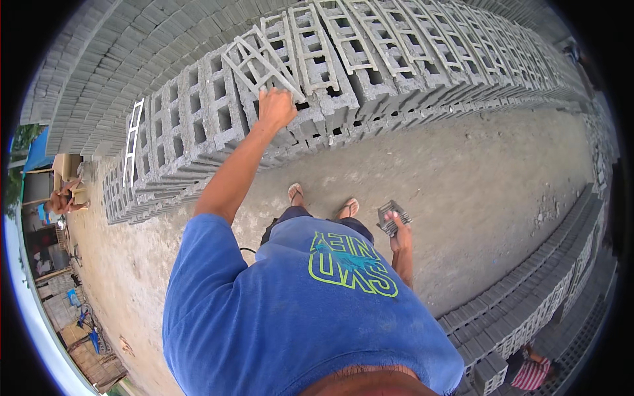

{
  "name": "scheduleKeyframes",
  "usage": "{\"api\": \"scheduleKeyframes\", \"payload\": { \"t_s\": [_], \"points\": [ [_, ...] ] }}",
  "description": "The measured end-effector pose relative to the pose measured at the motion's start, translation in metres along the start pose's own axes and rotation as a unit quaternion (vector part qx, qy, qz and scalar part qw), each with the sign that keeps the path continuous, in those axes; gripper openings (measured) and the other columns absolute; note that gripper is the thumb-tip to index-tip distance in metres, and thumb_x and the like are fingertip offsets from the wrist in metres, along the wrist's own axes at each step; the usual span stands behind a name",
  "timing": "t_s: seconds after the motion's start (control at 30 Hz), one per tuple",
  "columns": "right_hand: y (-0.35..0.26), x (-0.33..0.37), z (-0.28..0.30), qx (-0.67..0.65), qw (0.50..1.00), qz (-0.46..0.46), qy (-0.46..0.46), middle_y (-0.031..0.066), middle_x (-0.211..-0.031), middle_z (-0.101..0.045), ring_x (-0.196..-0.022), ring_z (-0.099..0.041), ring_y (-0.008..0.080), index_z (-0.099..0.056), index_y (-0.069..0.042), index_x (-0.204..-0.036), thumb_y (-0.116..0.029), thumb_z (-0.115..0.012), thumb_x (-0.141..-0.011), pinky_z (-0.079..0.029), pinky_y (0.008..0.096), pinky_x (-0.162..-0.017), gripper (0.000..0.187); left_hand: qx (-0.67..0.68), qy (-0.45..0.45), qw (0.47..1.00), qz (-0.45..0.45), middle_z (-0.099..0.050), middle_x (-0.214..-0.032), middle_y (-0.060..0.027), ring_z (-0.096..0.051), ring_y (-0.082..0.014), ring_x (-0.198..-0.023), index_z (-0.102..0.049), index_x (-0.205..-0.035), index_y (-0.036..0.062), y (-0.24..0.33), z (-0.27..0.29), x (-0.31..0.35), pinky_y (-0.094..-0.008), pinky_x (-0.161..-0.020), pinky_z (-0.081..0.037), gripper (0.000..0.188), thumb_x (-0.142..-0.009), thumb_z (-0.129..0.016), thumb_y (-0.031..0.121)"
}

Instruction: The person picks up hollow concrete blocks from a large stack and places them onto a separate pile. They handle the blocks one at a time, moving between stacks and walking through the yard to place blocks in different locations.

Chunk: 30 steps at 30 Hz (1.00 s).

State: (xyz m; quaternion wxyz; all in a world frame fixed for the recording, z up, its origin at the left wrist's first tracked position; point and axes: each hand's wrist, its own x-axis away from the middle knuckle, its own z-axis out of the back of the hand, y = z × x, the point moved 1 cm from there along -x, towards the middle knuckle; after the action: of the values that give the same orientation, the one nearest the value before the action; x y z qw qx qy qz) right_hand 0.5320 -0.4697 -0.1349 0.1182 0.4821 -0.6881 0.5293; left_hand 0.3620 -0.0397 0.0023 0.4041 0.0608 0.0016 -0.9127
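Note:
My left hand [277,109] reaches to the top of a long row of grey hollow concrete blocks [224,119]. Its fingers are closed on the near end of a thin grey ladder-shaped frame [256,69], which lies tilted across the blocks. Low at my right side, my right hand [400,231] grips a small stack of thin grey frames [387,212], seen nearly end-on, thumb on top. More ladder-shaped frames [345,41] lie along the block tops to the right of my left hand. One pale frame [134,142] leans at the row's left end.
Bare concrete ground [489,171] lies around my sandalled feet. Stacked blocks [528,297] line the right side, where a person in a striped garment [531,373] is partly visible. Higher block stacks [132,59] stand behind the row. Another person [63,198] is far left, near a bicycle [89,323].

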Motion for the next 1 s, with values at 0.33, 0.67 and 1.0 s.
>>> {"api": "scheduleKeyframes", "payload": {
  "t_s": [0.33, 0.67, 1.0],
  "points": [
    [-0.014, 0.042, -0.008, 0.011, 0.999, 0.034, -0.036, 0.0149, -0.099, -0.062, -0.086, -0.063, 0.0224, -0.053, 0.003, -0.109, -0.013, -0.066, -0.082, -0.053, 0.0346, -0.078, 0.034, -0.026, -0.06, 0.998, 0.015, -0.065, -0.081, -0.0194, -0.062, -0.0355, -0.082, -0.064, -0.081, 0.0, 0.011, 0.057, 0.02, -0.046, -0.075, -0.045, 0.022, -0.068, -0.064, 0.017],
    [-0.033, 0.135, -0.072, 0.085, 0.988, 0.066, -0.111, 0.0121, -0.096, -0.064, -0.087, -0.062, 0.0182, -0.056, 0.002, -0.107, -0.016, -0.063, -0.085, -0.05, 0.0296, -0.075, 0.029, 0.637, 0.089, 0.721, 0.257, -0.055, -0.063, -0.0063, -0.053, -0.012, -0.054, -0.056, -0.086, -0.0022, 0.003, 0.236, 0.195, -0.032, -0.072, -0.051, 0.049, -0.085, -0.06, 0.047],
    [0.03, 0.22, -0.11, 0.263, 0.956, 0.053, -0.116, 0.0068, -0.087, -0.065, -0.081, -0.061, 0.0126, -0.062, 0.001, -0.102, -0.017, -0.067, -0.082, -0.047, 0.0254, -0.07, 0.028, 0.808, -0.194, 0.482, 0.278, -0.063, -0.08, -0.0136, -0.064, -0.0205, -0.069, -0.056, -0.097, -0.0054, 0.063, 0.06, 0.345, -0.0284, -0.069, -0.052, 0.031, -0.084, -0.066, 0.02]
  ]
}}
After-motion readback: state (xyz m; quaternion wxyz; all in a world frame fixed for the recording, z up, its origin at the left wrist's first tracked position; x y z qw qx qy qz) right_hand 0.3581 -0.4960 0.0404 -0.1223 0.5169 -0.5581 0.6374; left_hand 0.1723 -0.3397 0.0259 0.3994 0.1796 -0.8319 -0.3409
